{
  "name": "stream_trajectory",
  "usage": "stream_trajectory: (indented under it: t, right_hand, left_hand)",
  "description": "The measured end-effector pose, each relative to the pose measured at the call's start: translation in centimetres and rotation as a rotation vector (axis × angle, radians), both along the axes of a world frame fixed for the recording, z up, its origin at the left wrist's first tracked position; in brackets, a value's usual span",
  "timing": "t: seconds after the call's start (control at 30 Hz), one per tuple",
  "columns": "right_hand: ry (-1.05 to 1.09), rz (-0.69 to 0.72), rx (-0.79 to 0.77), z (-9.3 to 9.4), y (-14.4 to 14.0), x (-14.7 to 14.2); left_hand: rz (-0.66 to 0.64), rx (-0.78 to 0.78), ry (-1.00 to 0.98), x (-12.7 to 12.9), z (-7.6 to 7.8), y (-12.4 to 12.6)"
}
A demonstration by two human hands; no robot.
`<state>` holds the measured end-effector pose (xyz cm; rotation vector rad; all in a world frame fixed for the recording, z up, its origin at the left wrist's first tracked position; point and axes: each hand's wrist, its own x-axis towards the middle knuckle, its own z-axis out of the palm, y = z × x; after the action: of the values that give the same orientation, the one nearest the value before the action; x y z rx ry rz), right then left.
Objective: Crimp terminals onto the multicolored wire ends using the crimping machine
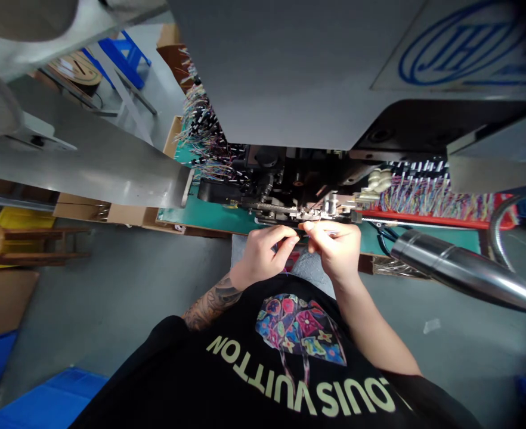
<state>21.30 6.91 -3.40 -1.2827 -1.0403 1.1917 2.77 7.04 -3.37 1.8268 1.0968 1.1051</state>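
Observation:
My left hand [268, 253] is closed in a pinch, thumb against forefinger, at the front edge of the machine's metal work area [305, 213]. Close beside it, my right hand [336, 247] also pinches, its fingertips nearly meeting those of the left. Between and below the fingers a thin wire [287, 272] shows in part, bluish purple; most of it is hidden by the hands. A large grey machine head [290, 71] hangs over the work area, with dark mechanical parts [296, 173] beneath it.
Bundles of coloured wires lie left of the machine [209, 137]; more wires [442, 193] fill a red tray [507, 223] on the right. The green bench top [209, 214] runs under the machine. A shiny metal tube [460, 262] juts in at right, a metal chute [111, 161] at left.

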Motion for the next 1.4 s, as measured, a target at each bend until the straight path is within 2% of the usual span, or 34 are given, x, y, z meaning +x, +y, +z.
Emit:
stream_trajectory:
  t: [0.1, 0.17, 0.23, 0.33, 0.43, 0.7, 0.9, 0.97, 1.03, 1.1, 1.2, 1.3, 1.4]
  right_hand:
    - [0.038, 0.111, -0.024, -0.1, 0.0, 0.6]
    - [0.049, 0.098, -0.01, -0.2, -0.1, 0.6]
    - [0.04, 0.036, 0.038, -0.3, -0.3, 0.3]
    - [0.021, -0.1, 0.083, -0.4, -0.5, -0.4]
    - [0.032, -0.18, 0.043, -0.5, -0.4, -0.8]
    - [0.05, -0.191, -0.016, -0.4, 0.1, -1.1]
    - [-0.025, -0.181, 0.018, -0.4, 0.1, -1.1]
    - [-0.047, -0.183, 0.028, -0.3, 0.1, -0.9]
    - [-0.077, -0.142, 0.048, 0.0, 0.0, -0.5]
    - [-0.092, -0.036, 0.061, 0.0, -0.2, 0.2]
    - [-0.006, 0.147, 0.054, -0.4, -0.9, 1.3]
    - [0.072, 0.215, 0.043, -0.7, -1.7, 1.7]
    - [-0.082, 0.239, 0.106, -0.2, -2.7, 1.1]
  left_hand:
    - [-0.121, -0.327, -0.132, -0.6, 0.3, 0.6]
    - [-0.204, -0.571, -0.26, -0.7, 0.3, 0.9]
    - [-0.246, -0.685, -0.34, -0.6, 0.3, 1.0]
    - [-0.163, -0.604, -0.33, 0.1, 0.6, 0.8]
    - [-0.06, -0.471, -0.266, 0.8, 1.1, 0.4]
    - [0.015, -0.303, -0.168, 0.9, 0.6, 0.4]
    - [0.03, -0.241, -0.123, 0.9, 0.3, 0.2]
    - [-0.004, -0.228, -0.094, 0.7, 0.3, 0.3]
    - [-0.095, -0.234, -0.047, 0.2, 0.4, 0.7]
    - [-0.22, -0.243, -0.024, -0.5, 0.3, 1.0]
    - [-0.359, -0.336, -0.147, -1.5, 0.1, 1.3]
    - [-0.311, -0.583, -0.434, -1.8, -0.5, 0.9]
    - [-0.161, -0.734, -0.649, -1.4, -1.2, 0.3]
